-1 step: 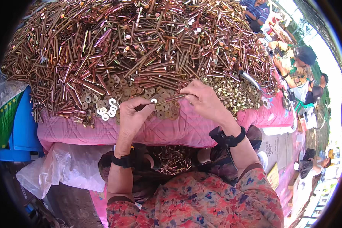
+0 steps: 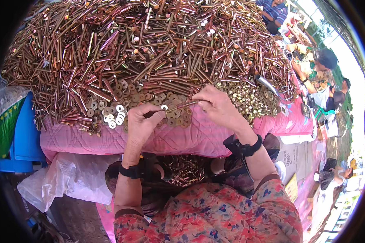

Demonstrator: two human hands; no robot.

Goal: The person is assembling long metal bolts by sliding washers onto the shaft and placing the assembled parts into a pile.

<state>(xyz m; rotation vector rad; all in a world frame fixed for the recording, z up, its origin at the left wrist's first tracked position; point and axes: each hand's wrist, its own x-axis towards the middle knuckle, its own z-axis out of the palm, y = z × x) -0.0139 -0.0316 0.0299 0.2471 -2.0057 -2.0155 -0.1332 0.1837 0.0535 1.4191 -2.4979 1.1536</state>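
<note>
Holding a slim metal bolt [image 2: 185,105] level in front of the body, a person works with both bare hands at a tabletop [image 2: 89,139] draped in a pink quilted cloth [image 2: 186,141]. The bolt is above the near edge of a big heap, just over some washers, and slants slightly upward to the right. The left hand [image 2: 144,121] has its thumb and forefinger pinched on the bolt's left end; a bright washer ring shows right at those fingertips, though whether it is gripped is too small to tell. The right hand [image 2: 218,107] clamps the other end between thumb and fingers.

Behind the hands, a wide mound of coppery bolts and tubes [image 2: 150,48] fills the tabletop. Along its front edge lie dull, flat washers [image 2: 178,118], a few shiny silver washers [image 2: 119,115] left of the left hand, and many small gold-coloured nuts [image 2: 245,99] beyond the right hand. Near the nuts, a curved metal tube [image 2: 266,85] rests on the pile.

Dark straps [image 2: 129,172] circle both wrists. Clear plastic sheeting [image 2: 75,178] hangs at lower left, beside a blue container [image 2: 26,135]. At the right, a co-worker in a dark cap [image 2: 326,58] sits near the heap.
</note>
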